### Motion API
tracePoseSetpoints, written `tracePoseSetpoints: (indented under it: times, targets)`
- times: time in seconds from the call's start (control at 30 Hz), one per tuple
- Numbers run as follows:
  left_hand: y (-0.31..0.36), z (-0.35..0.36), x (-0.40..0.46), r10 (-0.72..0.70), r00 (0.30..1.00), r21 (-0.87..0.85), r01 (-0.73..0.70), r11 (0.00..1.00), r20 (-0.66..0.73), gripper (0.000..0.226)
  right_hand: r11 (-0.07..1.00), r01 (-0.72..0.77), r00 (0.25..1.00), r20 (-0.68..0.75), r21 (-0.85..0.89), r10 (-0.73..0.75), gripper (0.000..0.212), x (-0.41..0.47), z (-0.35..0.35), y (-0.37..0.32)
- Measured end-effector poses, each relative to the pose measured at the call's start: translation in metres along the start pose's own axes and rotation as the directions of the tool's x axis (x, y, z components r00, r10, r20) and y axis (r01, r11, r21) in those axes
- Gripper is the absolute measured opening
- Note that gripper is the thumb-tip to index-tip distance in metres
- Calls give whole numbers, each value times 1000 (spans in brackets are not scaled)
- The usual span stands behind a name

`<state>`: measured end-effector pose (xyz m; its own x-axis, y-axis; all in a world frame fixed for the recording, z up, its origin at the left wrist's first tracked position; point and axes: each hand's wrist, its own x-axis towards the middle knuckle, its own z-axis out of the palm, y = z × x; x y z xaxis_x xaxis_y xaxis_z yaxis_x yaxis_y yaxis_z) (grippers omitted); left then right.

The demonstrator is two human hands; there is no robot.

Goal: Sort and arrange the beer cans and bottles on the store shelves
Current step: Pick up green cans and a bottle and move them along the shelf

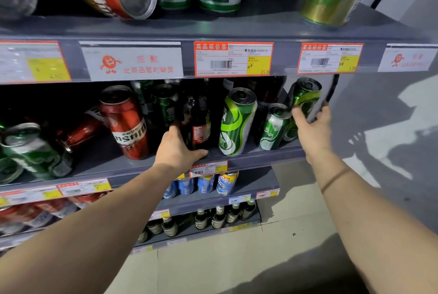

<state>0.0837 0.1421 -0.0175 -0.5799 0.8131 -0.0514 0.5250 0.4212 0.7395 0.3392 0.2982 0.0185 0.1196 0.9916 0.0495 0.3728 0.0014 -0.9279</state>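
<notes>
Head view: left hand [178, 149] wraps its fingers round the dark bottle [198, 123] near the shelf's [260, 155] front edge — probably steadying it. Right hand [312, 125] curls round a green can [305, 96] at the right end — likely to regroup it.

Both bare forearms reach forward and up from the lower corners of the view, well apart. The left hand [176, 149] is seen from its back, thumb spread out to the right and lying flat, the fingers curled forward out of sight around what it grips. The right hand [312, 128] stands higher, its thumb pointing up and left, its fingers wrapped round the far side. A thin band circles the right wrist.
</notes>
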Motion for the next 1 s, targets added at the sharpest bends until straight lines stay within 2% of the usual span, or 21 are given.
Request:
tracePoseSetpoints:
  times: [0.07,0.1,0.13,0.17,0.23,0.3,0.37,0.43,0.47,0.53,0.6,0.67,0.73,0.77,0.87,1.0]
  targets:
    - [0,-9,-7,31,999,-28,-32,999,-22,73,998,53,977,-208,21,-47,63,-33,5,-1]
    - [-1,-14,-13,59,997,-53,-61,997,-43,74,993,119,955,-276,22,-108,50,-57,13,-2]
    - [-3,-21,-19,89,994,-76,-93,993,-57,76,983,183,945,-282,26,-168,37,-85,24,-3]
    - [-6,-29,-26,120,991,-95,-125,988,-64,79,973,230,949,-229,35,-216,27,-115,40,-6]
    - [-17,-48,-41,179,981,-117,-188,975,-77,76,962,271,963,-1,35,-271,14,-172,75,-13]
    - [-34,-72,-53,228,963,-119,-245,962,-143,59,947,320,919,237,14,-314,15,-217,111,-24]
    - [-57,-98,-64,232,944,-93,-259,961,-235,37,939,344,863,388,17,-323,19,-248,143,-40]
    - [-81,-122,-75,181,920,-73,-219,973,-349,22,947,319,839,456,30,-297,22,-268,168,-56]
    - [-94,-132,-81,149,896,-68,-195,979,-419,23,952,305,832,478,31,-282,21,-276,180,-63]
    - [-118,-150,-88,69,832,-70,-128,989,-551,30,956,292,811,526,14,-255,20,-290,202,-73]
    - [-137,-161,-87,-64,785,-139,-29,990,-616,40,955,295,787,570,-11,-236,24,-300,221,-80]
    - [-150,-167,-79,-196,807,-231,76,970,-557,66,950,311,770,595,-37,-229,28,-305,237,-87]
    - [-155,-168,-70,-253,857,-279,134,951,-449,90,939,337,763,602,-61,-235,30,-305,249,-92]
    - [-156,-168,-65,-259,872,-281,147,948,-416,89,934,349,759,607,-77,-234,31,-305,254,-95]
    - [-161,-171,-54,-234,881,-206,160,965,-412,54,914,389,745,622,-113,-240,34,-305,265,-101]
    - [-178,-183,-55,-197,892,-171,137,976,-408,44,898,413,743,626,-153,-235,38,-304,276,-105]
